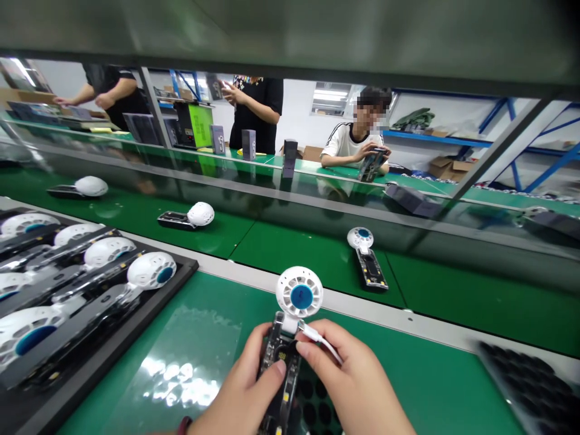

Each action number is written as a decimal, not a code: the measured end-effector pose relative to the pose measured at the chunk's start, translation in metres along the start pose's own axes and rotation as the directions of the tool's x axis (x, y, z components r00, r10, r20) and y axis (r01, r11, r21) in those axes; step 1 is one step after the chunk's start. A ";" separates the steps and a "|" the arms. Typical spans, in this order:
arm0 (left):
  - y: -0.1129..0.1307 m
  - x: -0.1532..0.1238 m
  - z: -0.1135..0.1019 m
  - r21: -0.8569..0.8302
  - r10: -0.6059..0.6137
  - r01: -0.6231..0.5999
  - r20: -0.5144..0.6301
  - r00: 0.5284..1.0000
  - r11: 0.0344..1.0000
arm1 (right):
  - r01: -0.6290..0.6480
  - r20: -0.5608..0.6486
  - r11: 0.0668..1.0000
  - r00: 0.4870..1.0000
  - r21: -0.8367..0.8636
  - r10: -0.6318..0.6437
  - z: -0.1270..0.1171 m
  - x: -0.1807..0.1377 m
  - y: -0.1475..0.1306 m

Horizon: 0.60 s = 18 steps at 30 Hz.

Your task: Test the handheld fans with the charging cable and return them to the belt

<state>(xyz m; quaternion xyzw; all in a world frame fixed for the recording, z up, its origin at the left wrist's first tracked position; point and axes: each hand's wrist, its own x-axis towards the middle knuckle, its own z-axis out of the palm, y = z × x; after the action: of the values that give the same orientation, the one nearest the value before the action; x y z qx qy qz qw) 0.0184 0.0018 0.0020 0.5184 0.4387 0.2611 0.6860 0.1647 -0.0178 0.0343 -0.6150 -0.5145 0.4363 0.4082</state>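
Observation:
My left hand is closed around the dark, see-through body of a small handheld fan, its thumb lying on the front. The fan's round white head with a blue centre points away from me, and yellow digits show on its body. Between the thumb and fingers of my right hand is the white plug of a charging cable. The plug's tip is at the side of the fan's neck; whether it sits in a port I cannot tell. Part of the fan's body is hidden by my fingers.
On the left a black tray holds several similar fans. More fans, one of them upright-facing, lie on the green conveyor ahead. A black tray with round cups is at right. Across the line, people handle items near grey boxes.

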 end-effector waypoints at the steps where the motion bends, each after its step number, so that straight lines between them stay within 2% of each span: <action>1: 0.002 0.000 0.000 -0.066 -0.025 0.026 0.013 1.000 0.997 | -0.009 0.001 0.999 1.000 0.031 0.009 0.001 0.000 0.000; 4: 0.007 0.000 0.001 -0.227 -0.059 0.067 0.042 0.997 0.971 | -0.028 -0.005 0.984 1.000 0.176 0.029 0.005 -0.001 0.003; 8: 0.009 0.000 0.001 -0.310 -0.057 0.077 0.073 0.996 0.948 | -0.019 -0.098 0.916 0.993 0.400 0.063 0.010 -0.001 0.007; 13: 0.002 0.001 -0.001 -0.291 -0.041 0.062 0.080 0.996 0.955 | 0.025 -0.111 0.687 0.991 0.727 0.082 0.007 0.008 0.027; 16: -0.005 0.004 -0.002 -0.239 0.010 -0.006 0.017 1.000 0.971 | 0.000 -0.122 0.628 0.981 0.778 0.151 0.002 0.016 0.048; 18: -0.005 0.008 -0.006 -0.179 0.043 -0.050 -0.041 0.998 0.983 | -0.031 -0.157 0.686 0.965 0.727 0.210 0.000 0.022 0.061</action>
<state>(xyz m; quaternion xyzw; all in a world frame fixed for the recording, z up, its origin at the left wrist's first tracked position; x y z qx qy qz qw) 0.0161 0.0099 -0.0059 0.4595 0.4136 0.3252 0.7155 0.1837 -0.0048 -0.0264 -0.4849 -0.2109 0.5550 0.6422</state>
